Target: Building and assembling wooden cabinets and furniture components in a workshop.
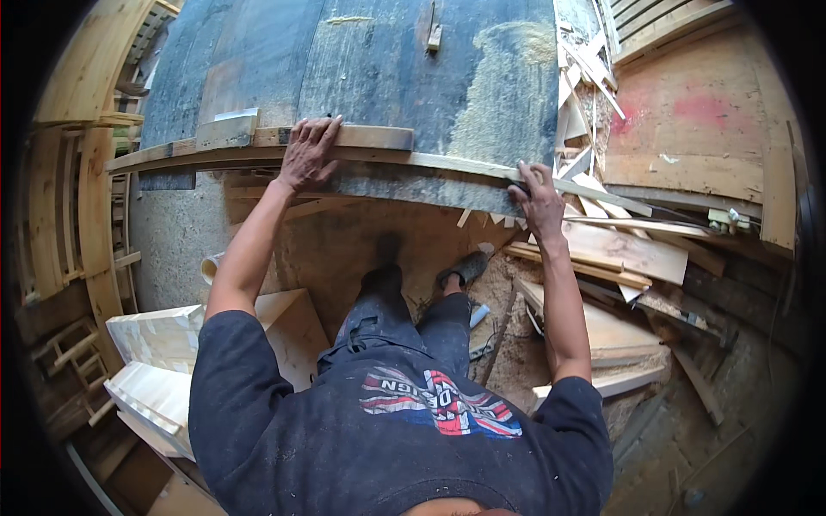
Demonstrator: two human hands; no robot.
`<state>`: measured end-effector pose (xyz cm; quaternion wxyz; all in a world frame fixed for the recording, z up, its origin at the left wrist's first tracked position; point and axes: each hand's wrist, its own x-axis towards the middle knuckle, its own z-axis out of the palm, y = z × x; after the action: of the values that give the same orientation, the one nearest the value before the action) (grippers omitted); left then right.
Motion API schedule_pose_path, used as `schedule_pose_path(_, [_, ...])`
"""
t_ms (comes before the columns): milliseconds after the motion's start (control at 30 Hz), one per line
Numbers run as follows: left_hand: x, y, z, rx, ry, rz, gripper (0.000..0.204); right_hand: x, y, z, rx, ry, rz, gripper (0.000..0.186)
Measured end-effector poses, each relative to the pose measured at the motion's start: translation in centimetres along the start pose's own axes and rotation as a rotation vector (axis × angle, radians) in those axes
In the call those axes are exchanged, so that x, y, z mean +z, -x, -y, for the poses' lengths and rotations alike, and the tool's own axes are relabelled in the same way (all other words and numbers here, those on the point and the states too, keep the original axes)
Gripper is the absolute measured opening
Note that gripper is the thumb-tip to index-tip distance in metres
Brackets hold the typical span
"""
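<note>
A long, thin wooden strip (456, 163) lies along the near edge of a dark, sawdust-dusted work table (387, 77). My left hand (308, 155) grips it left of the middle, fingers over the top and thumb on the near side. Under those fingers passes a shorter wooden bar (376, 138), resting against the strip's far side. Near the table's right corner, my right hand (540, 202) is closed round the strip; a small dark thing by its thumb is too unclear to name. Left of my left hand, a short wood block (226, 131) sits against the strip.
A small wood piece (434, 38) lies farther back on the table. Offcuts (585, 77) are heaped along the table's right side, and boards (624, 249) are stacked below. Pale wooden pieces (159, 335) stand at lower left. Sawdust and scraps cover the floor by my feet.
</note>
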<state>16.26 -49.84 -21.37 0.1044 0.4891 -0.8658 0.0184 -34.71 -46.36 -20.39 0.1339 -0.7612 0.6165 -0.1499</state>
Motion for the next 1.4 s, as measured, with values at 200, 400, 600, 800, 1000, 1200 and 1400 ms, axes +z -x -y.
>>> schedule_pose_path(200, [2.2, 0.7, 0.4, 0.031, 0.022, -0.168, 0.087, 3.2, 0.0, 1.0, 0.089, 0.036, -0.219, 0.037])
schedule_pose_path(400, [2.4, 0.7, 0.9, 0.022, 0.001, -0.182, 0.084, 4.8, 0.7, 1.0, 0.052, 0.041, -0.303, 0.040])
schedule_pose_path(600, [2.8, 0.6, 0.8, 0.035, 0.021, -0.245, 0.085, 5.4, 0.8, 0.7, 0.052, 0.054, -0.375, 0.041])
schedule_pose_path(800, [2.3, -0.1, 1.5, 0.118, -0.010, -0.257, 0.082, 5.4, 1.2, 0.8, 0.051, 0.036, -0.357, 0.042])
schedule_pose_path(1000, [2.3, -0.8, 2.8, 0.239, -0.034, -0.231, 0.082, 5.1, 1.0, 0.9, 0.029, 0.044, -0.362, 0.042])
schedule_pose_path(1200, [2.7, -3.1, 4.3, 0.232, -0.020, -0.284, 0.080, 4.9, -1.8, 0.7, 0.049, 0.053, -0.370, 0.041])
schedule_pose_path(1400, [3.3, -8.3, 7.6, 0.222, -0.026, -0.291, 0.079, 4.3, -7.8, -0.1, 0.046, 0.094, -0.365, 0.040])
